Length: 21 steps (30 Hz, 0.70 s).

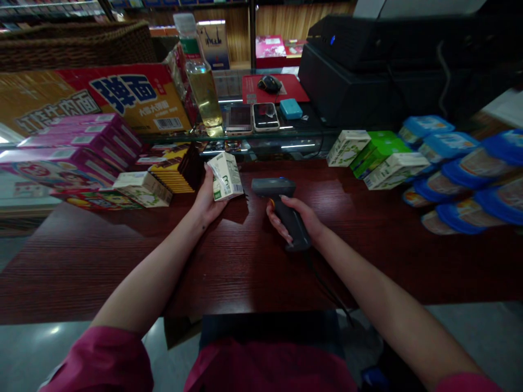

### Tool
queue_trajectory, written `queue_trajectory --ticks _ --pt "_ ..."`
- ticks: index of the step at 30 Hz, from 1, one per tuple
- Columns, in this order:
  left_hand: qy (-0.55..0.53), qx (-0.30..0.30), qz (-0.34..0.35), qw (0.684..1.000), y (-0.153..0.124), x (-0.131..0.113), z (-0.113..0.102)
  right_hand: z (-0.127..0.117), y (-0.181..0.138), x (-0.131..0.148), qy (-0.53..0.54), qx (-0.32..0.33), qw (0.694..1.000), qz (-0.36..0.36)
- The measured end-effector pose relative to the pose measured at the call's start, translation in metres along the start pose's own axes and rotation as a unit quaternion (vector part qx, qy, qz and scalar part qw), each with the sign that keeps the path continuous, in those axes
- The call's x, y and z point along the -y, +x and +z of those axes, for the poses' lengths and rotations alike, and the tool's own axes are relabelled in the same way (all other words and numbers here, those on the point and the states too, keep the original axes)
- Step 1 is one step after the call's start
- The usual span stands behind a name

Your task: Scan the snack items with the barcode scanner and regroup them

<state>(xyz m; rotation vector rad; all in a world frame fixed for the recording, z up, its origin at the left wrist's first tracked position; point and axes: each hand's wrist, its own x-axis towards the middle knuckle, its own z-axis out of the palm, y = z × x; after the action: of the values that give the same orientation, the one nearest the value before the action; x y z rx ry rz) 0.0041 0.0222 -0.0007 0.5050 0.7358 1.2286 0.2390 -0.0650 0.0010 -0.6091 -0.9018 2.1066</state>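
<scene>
My left hand (209,198) is wrapped round a white-and-green drink carton (225,175), tilted just above the dark wooden counter (229,267). A straw in clear wrap seems to lie along its side. In my right hand (302,218) is a grey barcode scanner (292,218), gripped by its handle, with its head pointing left toward the carton. A dark cable runs from the handle down over the counter's front edge. A similar carton (143,188) lies left of my left hand, beside yellow-and-brown packets (174,169).
Purple boxes (69,158) and a noodle carton (122,100) stand at left, near a bottle of yellow liquid (203,87). Two phones (265,116) lie on the glass shelf behind. At right are more cartons (347,147), a green box (378,149) and blue-lidded tubs (466,179).
</scene>
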Motion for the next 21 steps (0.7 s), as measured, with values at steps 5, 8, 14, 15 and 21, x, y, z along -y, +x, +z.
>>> queue_trajectory --ticks 5,8,14,15,21 --pt "0.003 -0.001 -0.029 1.000 0.003 -0.001 -0.001 0.002 -0.001 0.001 -0.004 0.001 1.000 0.007" --pt "0.026 0.004 0.002 1.000 0.003 0.000 -0.002 0.002 -0.001 0.001 -0.004 0.000 1.000 -0.004" --pt "0.117 0.024 0.113 0.986 0.001 0.006 -0.009 -0.004 0.002 0.004 -0.007 -0.027 0.999 -0.037" --pt "0.137 0.018 0.154 0.978 0.000 0.006 -0.011 -0.005 0.002 0.006 -0.009 -0.036 0.998 -0.047" --pt "0.370 0.022 0.377 0.849 -0.001 0.006 -0.020 -0.012 0.002 0.014 -0.008 -0.083 0.993 -0.078"
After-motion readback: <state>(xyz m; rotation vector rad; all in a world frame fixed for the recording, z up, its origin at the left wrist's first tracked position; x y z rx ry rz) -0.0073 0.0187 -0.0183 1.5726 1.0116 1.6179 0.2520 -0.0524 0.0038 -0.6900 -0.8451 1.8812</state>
